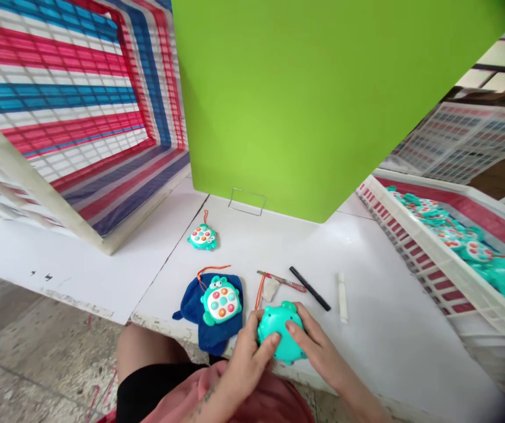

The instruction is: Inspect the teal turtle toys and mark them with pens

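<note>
Both my hands grip a teal frog-shaped toy [280, 330] at the table's near edge, its plain back turned up. My left hand [246, 358] wraps its left side, fingers curled over the shell. On its right side, my right hand [318, 343] presses with the thumb on top. Just left of it, a second frog toy [221, 301] with coloured buttons and an orange cord lies face up on a dark blue cloth [211, 326]. A third frog toy [202, 237] lies farther back on the white table [393, 329].
A black pen [309, 288], a white stick [343, 296], a small white piece [270, 289] and a red-handled tool [281, 280] lie behind the toy. A white crate [437, 267] of several teal toys stands right. A striped crate [80, 117] and a green board [314, 100] stand behind.
</note>
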Motion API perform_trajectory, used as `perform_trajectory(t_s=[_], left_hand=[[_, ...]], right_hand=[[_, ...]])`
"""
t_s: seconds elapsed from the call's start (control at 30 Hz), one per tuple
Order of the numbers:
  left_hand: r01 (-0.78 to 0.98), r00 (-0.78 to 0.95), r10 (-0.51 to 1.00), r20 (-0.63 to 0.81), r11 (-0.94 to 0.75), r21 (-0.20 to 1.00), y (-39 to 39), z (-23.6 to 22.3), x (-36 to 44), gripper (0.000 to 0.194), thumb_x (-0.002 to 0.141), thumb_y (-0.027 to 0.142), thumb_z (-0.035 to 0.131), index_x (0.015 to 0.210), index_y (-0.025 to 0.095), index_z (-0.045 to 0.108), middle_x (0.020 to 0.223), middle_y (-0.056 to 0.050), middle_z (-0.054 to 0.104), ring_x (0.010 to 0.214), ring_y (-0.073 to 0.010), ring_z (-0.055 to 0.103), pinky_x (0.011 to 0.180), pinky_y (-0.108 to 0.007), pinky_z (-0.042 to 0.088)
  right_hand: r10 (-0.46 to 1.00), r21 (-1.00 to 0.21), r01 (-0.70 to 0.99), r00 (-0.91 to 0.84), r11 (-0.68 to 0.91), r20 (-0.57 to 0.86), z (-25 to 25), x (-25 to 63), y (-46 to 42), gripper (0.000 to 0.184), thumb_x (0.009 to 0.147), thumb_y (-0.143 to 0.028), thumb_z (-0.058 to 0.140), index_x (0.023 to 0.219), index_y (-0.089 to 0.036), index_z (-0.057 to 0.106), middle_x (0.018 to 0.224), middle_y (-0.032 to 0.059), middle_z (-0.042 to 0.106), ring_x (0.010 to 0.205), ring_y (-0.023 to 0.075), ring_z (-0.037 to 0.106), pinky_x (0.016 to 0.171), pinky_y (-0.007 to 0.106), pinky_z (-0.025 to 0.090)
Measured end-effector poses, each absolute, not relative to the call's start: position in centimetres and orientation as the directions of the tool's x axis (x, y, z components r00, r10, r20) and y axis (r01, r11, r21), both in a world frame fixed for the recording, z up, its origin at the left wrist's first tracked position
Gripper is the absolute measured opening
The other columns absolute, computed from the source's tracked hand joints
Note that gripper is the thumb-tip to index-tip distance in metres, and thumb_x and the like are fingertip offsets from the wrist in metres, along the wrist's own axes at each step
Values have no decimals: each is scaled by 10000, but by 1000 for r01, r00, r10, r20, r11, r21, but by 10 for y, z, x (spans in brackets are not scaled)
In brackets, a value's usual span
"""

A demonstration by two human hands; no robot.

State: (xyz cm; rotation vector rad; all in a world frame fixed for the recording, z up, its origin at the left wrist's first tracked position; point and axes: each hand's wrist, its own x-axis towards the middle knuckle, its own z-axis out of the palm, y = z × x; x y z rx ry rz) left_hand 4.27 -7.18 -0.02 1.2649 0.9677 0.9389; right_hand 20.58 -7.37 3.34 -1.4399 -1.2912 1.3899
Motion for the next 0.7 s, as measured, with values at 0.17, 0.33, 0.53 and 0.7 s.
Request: perform_trajectory(t_s=[0.17, 0.33, 0.53, 0.7], left_hand=[[-76, 331, 943, -19, 47, 996, -72, -1, 45, 357, 869, 442, 514, 1100, 172, 550, 934, -36, 611, 825, -168, 539, 732, -254, 425], [-238, 340, 939, -47, 134, 962, -72, -3, 37, 358, 781, 472, 627, 939, 151, 616, 788, -9, 572, 706, -127, 466, 635, -222, 382], [-495, 339, 917, -212, 365, 788, -75, -7, 37, 364, 724, 433, 717, 895, 122, 635, 729, -20, 603, 655, -108, 493, 627, -220, 386], [-716, 405, 882, -241, 469, 517, -81, 0, 41, 285, 765, 355, 705, 945, 156, 608, 825, -43, 649, 730, -122, 580, 709, -248, 452]], right_hand=[[932, -961, 131, -243, -243, -268, 38, 219, -80, 440, 774, -501, 633, 1092, -226, 503, 896, 10, 561, 764, 163, 546, 658, 278, 499], [946, -985, 138, -294, -100, -137, 33, 229, -59, 498, 889, -619, 351, 1029, -205, 591, 872, 63, 638, 767, 202, 600, 666, 319, 504], [858, -548, 671, -469, 500, 210, -3, 223, -10, 310, 867, -319, 517, 1131, -205, 633, 1186, 122, 631, 1095, 287, 549, 960, 474, 421], [818, -394, 718, -489, 574, 301, -27, 228, 4, 264, 851, -192, 482, 1052, -188, 653, 1053, 105, 685, 987, 251, 598, 873, 431, 476]])
